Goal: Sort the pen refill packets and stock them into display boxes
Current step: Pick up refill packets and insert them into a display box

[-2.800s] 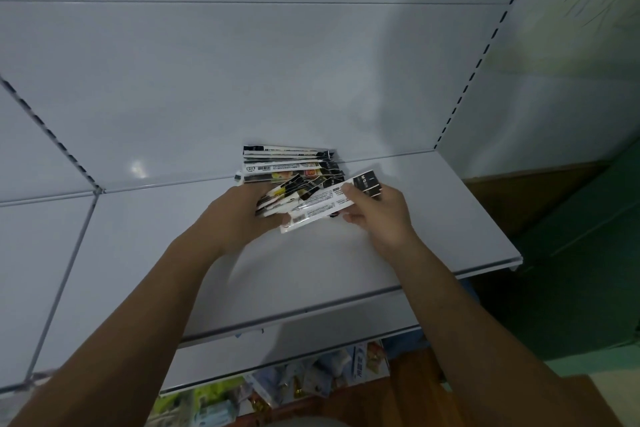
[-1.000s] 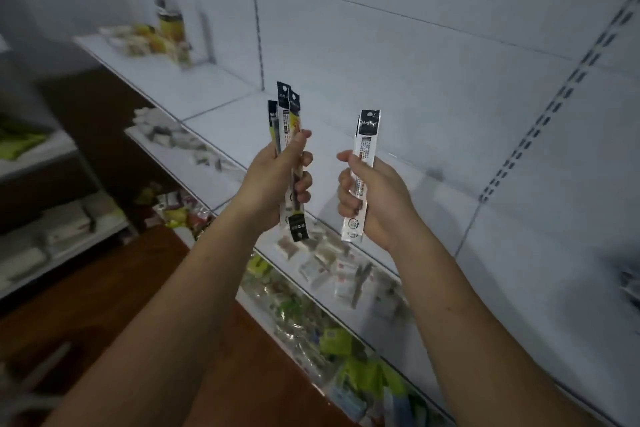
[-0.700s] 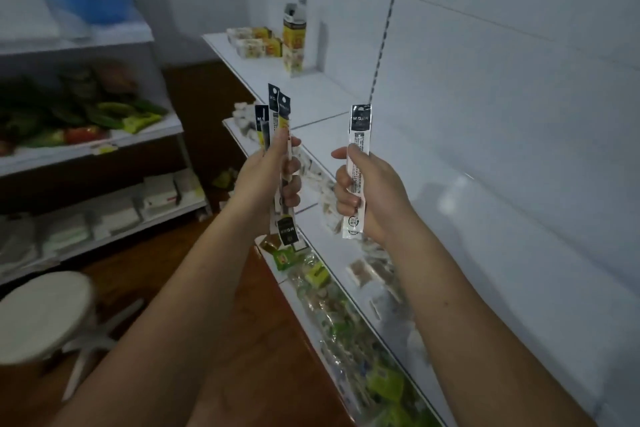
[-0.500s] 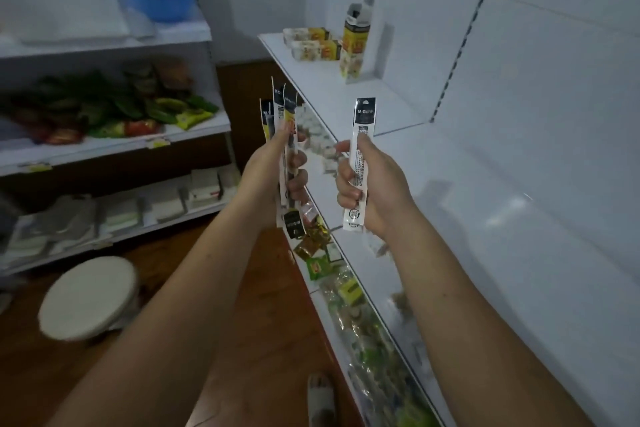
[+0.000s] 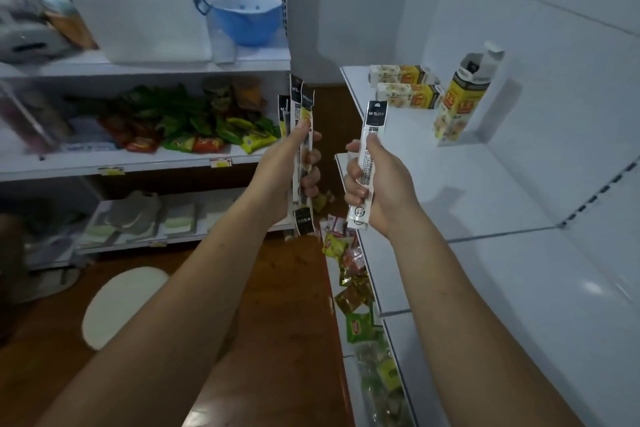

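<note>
My left hand (image 5: 294, 166) grips a small upright bundle of pen refill packets (image 5: 298, 104), long white sleeves with black ends. My right hand (image 5: 377, 180) holds a single white refill packet (image 5: 373, 125) upright, thumb pressed on its face. Both hands are raised side by side in front of me, over the aisle floor. On the white shelf (image 5: 467, 191) to the right, at its far end, stand yellow and white display boxes (image 5: 408, 95) lying flat and one tall open box (image 5: 462, 97) upright.
A second shelving unit on the left carries snack bags (image 5: 194, 128), a blue bowl (image 5: 246, 21) and folded goods. A round white stool (image 5: 124, 302) stands on the wooden floor. Small snack packets (image 5: 353, 291) fill the lower shelf edge below my right arm.
I picked the packets off the shelf, split them between my hands and turned left along the aisle; the display boxes at the shelf's far end have come nearer.
</note>
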Demonstrator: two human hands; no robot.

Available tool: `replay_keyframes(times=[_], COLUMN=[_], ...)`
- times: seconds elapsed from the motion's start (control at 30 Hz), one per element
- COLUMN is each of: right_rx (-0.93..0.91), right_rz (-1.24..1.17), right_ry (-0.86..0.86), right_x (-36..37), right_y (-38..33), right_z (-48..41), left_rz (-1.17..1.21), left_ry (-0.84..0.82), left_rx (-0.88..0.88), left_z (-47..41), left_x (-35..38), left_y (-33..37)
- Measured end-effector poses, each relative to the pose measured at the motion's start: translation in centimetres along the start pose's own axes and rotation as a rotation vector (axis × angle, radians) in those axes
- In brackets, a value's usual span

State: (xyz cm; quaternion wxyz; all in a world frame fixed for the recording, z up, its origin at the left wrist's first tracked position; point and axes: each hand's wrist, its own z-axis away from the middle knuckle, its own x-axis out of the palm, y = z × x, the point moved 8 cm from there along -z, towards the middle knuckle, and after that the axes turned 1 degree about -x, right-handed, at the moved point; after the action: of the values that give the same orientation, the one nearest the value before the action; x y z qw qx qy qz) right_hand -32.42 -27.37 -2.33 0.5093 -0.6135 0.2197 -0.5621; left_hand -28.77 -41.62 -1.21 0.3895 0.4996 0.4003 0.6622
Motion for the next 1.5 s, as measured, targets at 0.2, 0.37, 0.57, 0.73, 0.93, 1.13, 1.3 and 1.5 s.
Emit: replay_keyframes(times=[0.2,0.37,0.57,0.73,0.93,1.13,1.3,1.5], right_rx=[-0.009,-0.042,-0.165,-0.230,-0.309,-0.391,-0.498,-0.563], right_rz=[0.054,0.062,0.113,0.164,0.166,0.218,0.333,0.382], right_ry=[0.024,0.128,0.336,0.491,0.632,0.697,0.807,0.926], right_x=[1.9,2.8,2.3,-1.4,-6.8,-9.3,-10.0,-10.0], right_y=[-0.3,-0.7,-3.4,-5.3,-8.0,-11.8,-15.6,-17.3], right_z=[-8.6,-15.9,-22.4,-23.8,-26.1,-28.4,-26.8,-22.9], left_rz=[0.009,0.027,-0.057,-0.059,-0.135,-0.250,-0.219,-0.206], left_ry=[-0.029,-0.111,-0.298,-0.464,-0.579,-0.678,-0.790,-0.991], left_rx=[-0.003,-0.004,-0.059,-0.095,-0.132,-0.023,0.018,0.005], left_z=[-8.9,-17.5,-26.9,-32.1,-37.6,-40.3,-41.0,-40.2], left_x=[-3.1,-5.1,-3.6,0.5,6.5,12.3,17.8,24.0], left_y=[2.2,4.4,6.8,6.8,5.1,5.5,6.2,5.4])
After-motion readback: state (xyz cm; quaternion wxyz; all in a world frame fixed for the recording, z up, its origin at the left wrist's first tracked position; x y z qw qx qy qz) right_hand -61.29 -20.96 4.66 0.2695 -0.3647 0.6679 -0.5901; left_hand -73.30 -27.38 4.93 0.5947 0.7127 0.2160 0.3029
